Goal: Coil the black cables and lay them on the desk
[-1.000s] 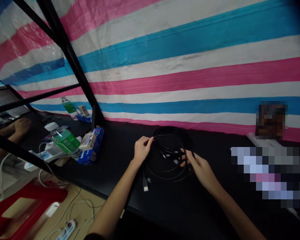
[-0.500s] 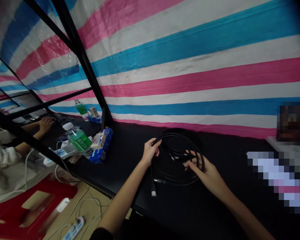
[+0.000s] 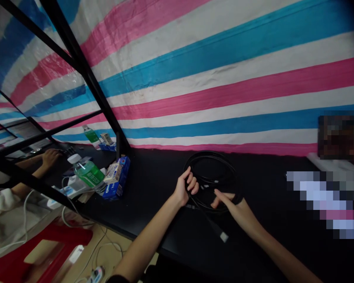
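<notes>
A black cable (image 3: 208,153) lies in a loose coil of several loops above the dark tabletop. My left hand (image 3: 186,188) is closed around the coil's left side, fingers curled. My right hand (image 3: 234,204) holds the lower right of the loops, its thumb and a finger pointing inward; the rest of its fingers are hidden. One cable end with a pale-tipped plug (image 3: 223,236) hangs below, between my hands. More small connector ends (image 3: 205,186) show inside the coil.
Left on the black table (image 3: 153,177) are a blue box (image 3: 119,182), a bottle of green liquid (image 3: 90,173) and a white power strip (image 3: 66,192). A black metal frame (image 3: 90,78) rises there. Beyond it is another person's hand (image 3: 50,158). A striped sheet (image 3: 209,94) hangs behind.
The plug end has swung right, from below my left hand to between my hands. My left hand has moved slightly right and down, fingers more curled. The right hand has shifted slightly down.
</notes>
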`<state>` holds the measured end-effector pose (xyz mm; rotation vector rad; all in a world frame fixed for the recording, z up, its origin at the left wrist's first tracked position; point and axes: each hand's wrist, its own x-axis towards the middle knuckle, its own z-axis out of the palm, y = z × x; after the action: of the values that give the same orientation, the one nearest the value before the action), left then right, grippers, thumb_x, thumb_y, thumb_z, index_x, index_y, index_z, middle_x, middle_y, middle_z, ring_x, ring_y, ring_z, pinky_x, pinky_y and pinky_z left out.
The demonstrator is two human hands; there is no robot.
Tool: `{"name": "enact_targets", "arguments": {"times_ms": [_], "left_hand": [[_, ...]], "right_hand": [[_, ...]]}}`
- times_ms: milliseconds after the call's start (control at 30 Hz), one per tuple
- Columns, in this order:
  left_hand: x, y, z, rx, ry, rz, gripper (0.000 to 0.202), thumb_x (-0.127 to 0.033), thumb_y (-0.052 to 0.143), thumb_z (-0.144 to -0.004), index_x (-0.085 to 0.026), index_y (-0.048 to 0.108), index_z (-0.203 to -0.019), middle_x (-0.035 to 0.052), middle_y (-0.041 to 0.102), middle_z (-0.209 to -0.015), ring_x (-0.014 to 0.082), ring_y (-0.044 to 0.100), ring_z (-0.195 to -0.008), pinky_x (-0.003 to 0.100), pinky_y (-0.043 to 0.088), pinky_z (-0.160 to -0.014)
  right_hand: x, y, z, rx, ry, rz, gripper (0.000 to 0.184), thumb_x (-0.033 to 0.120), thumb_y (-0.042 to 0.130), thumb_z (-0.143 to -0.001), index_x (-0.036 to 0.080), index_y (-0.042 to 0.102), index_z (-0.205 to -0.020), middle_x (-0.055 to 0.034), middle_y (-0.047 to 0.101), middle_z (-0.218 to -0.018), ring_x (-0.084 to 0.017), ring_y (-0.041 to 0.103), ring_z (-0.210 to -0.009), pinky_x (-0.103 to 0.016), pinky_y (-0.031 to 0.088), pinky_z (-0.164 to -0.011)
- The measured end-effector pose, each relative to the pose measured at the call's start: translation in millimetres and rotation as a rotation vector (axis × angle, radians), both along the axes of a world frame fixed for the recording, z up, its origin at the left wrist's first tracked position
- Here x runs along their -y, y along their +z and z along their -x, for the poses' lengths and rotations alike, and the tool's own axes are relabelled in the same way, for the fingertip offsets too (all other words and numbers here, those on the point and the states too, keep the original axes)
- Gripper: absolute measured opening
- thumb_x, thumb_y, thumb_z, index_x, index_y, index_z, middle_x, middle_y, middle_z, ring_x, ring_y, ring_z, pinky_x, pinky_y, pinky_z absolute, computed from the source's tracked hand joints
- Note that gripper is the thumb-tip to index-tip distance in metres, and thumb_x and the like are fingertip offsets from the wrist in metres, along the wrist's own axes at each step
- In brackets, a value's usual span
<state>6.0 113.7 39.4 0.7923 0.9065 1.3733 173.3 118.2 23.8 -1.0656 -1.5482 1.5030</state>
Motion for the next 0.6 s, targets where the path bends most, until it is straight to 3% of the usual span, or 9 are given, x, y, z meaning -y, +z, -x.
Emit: {"name": "enact_targets", "arguments": {"times_ms": [100,200,267,367,467,600], "left_hand": [[1,4.1,4,-0.074,0.002,-0.018,0.051,-0.048,0.047,-0.080,-0.020,0.028,-0.042,-0.0057,0.025,-0.030,0.0078,0.037,-0.031,0.023,0.028,-0.042],[2,4.7,7,-0.176,0.065,-0.020,0.039,-0.045,0.052,-0.077,-0.018,0.043,-0.050,-0.0072,0.029,-0.030,0.0094,0.043,-0.034,0.022,0.033,-0.044],[0,2.0,7,-0.260,0.106,-0.009,0.030,-0.046,0.056,-0.075,-0.017,0.052,-0.066,-0.0084,0.034,-0.032,0.0101,0.043,-0.033,0.021,0.033,-0.042],[-3,-5.7,6,-0.406,0.146,0.008,0.032,-0.046,0.064,-0.069,-0.017,0.054,-0.080,-0.0068,0.048,-0.037,0.0109,0.043,-0.032,0.021,0.031,-0.037],[-4,-13.5,6,-0.544,0.188,0.005,0.031,-0.044,0.069,-0.063,-0.017,0.054,-0.069,-0.0029,0.056,-0.044,0.0102,0.044,-0.032,0.021,0.031,-0.035],[-3,-18.6,10,-0.654,0.302,0.010,0.036,-0.040,0.069,-0.064,-0.016,0.048,-0.048,-0.0029,0.050,-0.039,0.0067,0.040,-0.031,0.020,0.026,-0.037]], "right_hand": [[-4,1.6,-5,-0.049,-0.098,0.129,0.054,0.068,0.058,-0.066,0.017,0.056,-0.046,-0.0055,0.055,-0.041,-0.025,0.066,-0.058,-0.022,0.043,-0.035],[-8,3.7,-12,-0.047,-0.176,0.165,0.053,0.069,0.055,-0.067,0.017,0.059,-0.060,0.0003,0.046,-0.032,-0.023,0.063,-0.043,-0.019,0.034,-0.025],[-11,5.3,-15,-0.050,-0.184,0.152,0.051,0.066,0.052,-0.071,0.016,0.060,-0.067,0.0044,0.040,-0.028,-0.018,0.055,-0.032,-0.018,0.030,-0.023],[-15,7.8,-17,-0.081,-0.138,0.127,0.047,0.062,0.051,-0.072,0.016,0.059,-0.072,0.0096,0.032,-0.026,-0.010,0.038,-0.021,-0.019,0.033,-0.023],[-16,9.7,-18,-0.048,-0.064,0.095,0.045,0.059,0.048,-0.074,0.015,0.060,-0.075,0.0113,0.030,-0.027,-0.009,0.031,-0.021,-0.021,0.037,-0.025],[-17,9.7,-23,0.139,-0.102,-0.112,0.036,0.047,0.048,-0.080,0.017,0.061,-0.094,0.0082,0.046,-0.038,-0.011,0.046,-0.029,-0.019,0.038,-0.031]]}}
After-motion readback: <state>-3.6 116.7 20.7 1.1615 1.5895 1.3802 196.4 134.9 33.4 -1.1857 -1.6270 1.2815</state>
